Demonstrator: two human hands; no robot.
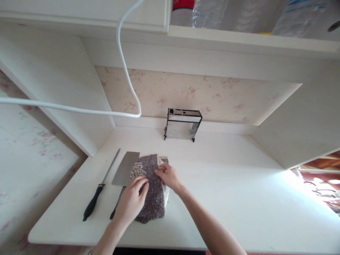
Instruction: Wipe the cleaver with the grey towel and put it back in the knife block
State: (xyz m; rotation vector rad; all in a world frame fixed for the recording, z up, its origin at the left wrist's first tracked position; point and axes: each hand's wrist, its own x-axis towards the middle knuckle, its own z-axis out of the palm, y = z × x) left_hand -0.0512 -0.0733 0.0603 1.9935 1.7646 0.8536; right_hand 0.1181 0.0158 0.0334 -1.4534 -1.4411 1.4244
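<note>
A folded cloth (154,191), thick and purple-brown with a cream pattern and pale underside, lies on the white counter. My right hand (171,177) pinches the cloth's right edge between thumb and fingers. On its left side, my left hand (132,198) rests with curled fingers, thumb close to the fingertips, gripping the fabric. Partly under the cloth and behind my left hand is a cleaver (124,169) with a broad grey blade and dark handle. Farther left lies a sharpening steel (92,202) with a black handle, its rod pointing away from me.
A metal-and-black boxy device (183,125) stands against the floral back wall. A white cable (127,71) hangs in front of the upper cabinet (79,12). Plastic-wrapped items (239,16) sit on the shelf above. White side panels (53,67) flank the counter (225,198).
</note>
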